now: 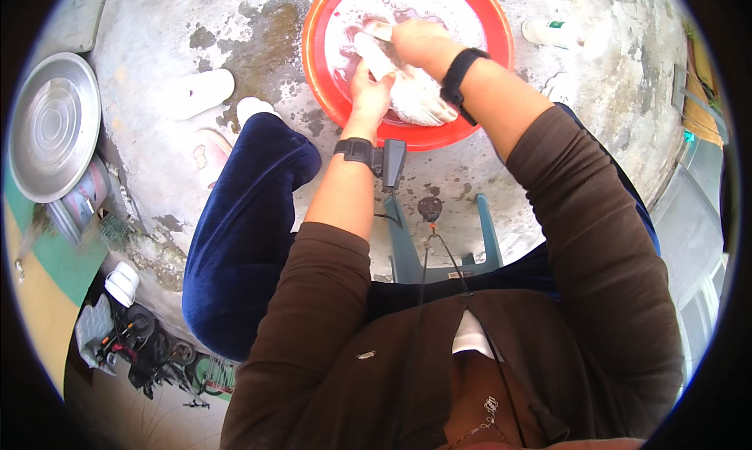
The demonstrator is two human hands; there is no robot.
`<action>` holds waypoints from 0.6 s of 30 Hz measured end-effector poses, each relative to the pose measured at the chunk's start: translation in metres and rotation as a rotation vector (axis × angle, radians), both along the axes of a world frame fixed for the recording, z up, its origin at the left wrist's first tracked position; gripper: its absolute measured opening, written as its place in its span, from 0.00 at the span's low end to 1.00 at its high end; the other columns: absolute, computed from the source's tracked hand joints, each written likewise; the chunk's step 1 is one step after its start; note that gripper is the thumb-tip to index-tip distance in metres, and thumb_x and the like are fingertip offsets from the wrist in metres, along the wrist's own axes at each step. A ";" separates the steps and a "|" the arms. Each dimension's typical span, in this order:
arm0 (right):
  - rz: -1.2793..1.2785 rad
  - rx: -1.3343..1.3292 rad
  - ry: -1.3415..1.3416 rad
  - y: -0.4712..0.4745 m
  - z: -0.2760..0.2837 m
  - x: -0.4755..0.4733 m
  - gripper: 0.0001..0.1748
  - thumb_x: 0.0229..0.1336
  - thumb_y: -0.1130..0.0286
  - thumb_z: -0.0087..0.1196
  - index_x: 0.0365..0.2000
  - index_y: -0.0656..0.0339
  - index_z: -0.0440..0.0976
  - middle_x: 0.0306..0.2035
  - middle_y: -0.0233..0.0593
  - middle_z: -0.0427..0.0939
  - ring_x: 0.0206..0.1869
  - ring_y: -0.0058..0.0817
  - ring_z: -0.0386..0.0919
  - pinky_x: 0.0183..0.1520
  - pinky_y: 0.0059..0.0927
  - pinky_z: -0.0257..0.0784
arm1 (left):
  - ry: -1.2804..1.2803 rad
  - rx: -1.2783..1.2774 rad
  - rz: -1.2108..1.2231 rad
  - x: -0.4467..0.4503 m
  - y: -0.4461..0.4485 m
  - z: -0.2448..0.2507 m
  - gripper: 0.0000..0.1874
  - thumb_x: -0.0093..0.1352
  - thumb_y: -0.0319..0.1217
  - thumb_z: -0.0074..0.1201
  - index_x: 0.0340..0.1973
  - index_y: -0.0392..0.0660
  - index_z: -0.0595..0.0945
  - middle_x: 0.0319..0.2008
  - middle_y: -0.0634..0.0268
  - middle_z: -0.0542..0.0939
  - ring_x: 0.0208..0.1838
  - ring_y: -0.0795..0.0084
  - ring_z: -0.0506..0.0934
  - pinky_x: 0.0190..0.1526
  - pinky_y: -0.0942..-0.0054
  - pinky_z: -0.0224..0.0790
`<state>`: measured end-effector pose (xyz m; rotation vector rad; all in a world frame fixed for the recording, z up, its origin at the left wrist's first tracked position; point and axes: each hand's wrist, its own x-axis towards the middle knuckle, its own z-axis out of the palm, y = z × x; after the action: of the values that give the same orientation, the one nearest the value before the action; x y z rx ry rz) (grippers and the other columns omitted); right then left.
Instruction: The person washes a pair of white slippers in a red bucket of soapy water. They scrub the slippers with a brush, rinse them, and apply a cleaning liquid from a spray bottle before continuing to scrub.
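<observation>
A red plastic basin [323,91] on the concrete floor holds sudsy water [452,15]. In it lies a wet white item [414,100], perhaps a cloth shoe; its exact kind cannot be told. My left hand [371,94] grips a raised white part of it, thumb on top, near the basin's near-left side. Above the middle of the basin, my right hand [418,39] is closed around a pale object [378,29], possibly a brush, held against the white item. The fingertips of the right hand are mostly hidden.
A white slipper [205,91] and a pink slipper [214,153] lie left of the basin. A large metal basin [56,127] stands at far left. A white bottle [549,33] lies to the right. A blue-green plastic stool [405,244] is between my legs.
</observation>
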<state>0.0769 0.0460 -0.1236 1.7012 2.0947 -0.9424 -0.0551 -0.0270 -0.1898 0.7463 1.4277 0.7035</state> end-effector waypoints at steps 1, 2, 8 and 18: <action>-0.012 0.060 -0.019 -0.001 -0.005 0.004 0.14 0.56 0.66 0.45 0.36 0.59 0.78 0.37 0.50 0.79 0.41 0.44 0.79 0.44 0.41 0.73 | -0.003 0.019 0.003 -0.001 0.000 0.002 0.20 0.60 0.16 0.52 0.48 0.39 0.73 0.40 0.60 0.78 0.43 0.69 0.76 0.45 0.73 0.69; -0.023 0.114 -0.005 -0.007 -0.010 0.011 0.14 0.56 0.66 0.44 0.37 0.58 0.78 0.37 0.50 0.79 0.42 0.43 0.78 0.44 0.41 0.73 | 0.001 0.006 -0.001 -0.001 0.000 0.003 0.20 0.59 0.15 0.52 0.48 0.39 0.73 0.40 0.60 0.78 0.42 0.69 0.76 0.45 0.73 0.69; -0.242 0.008 0.042 -0.040 -0.024 0.055 0.17 0.58 0.69 0.43 0.47 0.55 0.74 0.39 0.53 0.77 0.42 0.46 0.77 0.46 0.40 0.72 | -0.093 -0.101 0.122 -0.001 -0.005 0.008 0.19 0.59 0.15 0.51 0.47 0.39 0.74 0.38 0.61 0.78 0.40 0.69 0.77 0.44 0.72 0.70; -0.137 0.151 0.338 -0.130 0.034 0.083 0.20 0.55 0.71 0.49 0.50 0.47 0.72 0.28 0.48 0.74 0.30 0.46 0.75 0.36 0.41 0.72 | -0.196 -0.264 0.222 -0.002 0.002 0.011 0.12 0.71 0.33 0.42 0.44 0.42 0.75 0.31 0.66 0.77 0.31 0.74 0.75 0.32 0.74 0.68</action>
<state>0.1595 -0.0842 -0.0896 1.8914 2.3356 -1.2146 -0.0576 -0.0246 -0.1792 0.3072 1.4006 0.7194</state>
